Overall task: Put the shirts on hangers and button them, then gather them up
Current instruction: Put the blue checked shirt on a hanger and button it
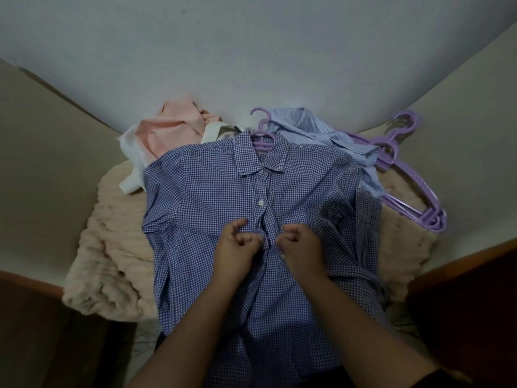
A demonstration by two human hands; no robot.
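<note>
Blue gingham shirt (223, 191) lies face up on a beige fuzzy blanket (112, 247), collar far, hem near, already on a purple hanger (261, 135) whose hook pokes out past the collar. One white button (261, 202) shows on the placket below the collar; can't tell if it is fastened. Left hand (237, 242) and right hand (299, 242) sit side by side mid-placket, fingers curled, each pinching a placket edge, likely lining up a button with its hole. Laying it flat keeps the two fronts aligned for that.

Far left: pink shirt (173, 127) crumpled over white fabric (131, 152), not hung yet. Far right: light blue striped shirt (321, 130), bunched. Right of that, a stack of spare purple hangers (405, 191) within reach.

No labels or writing readable.
</note>
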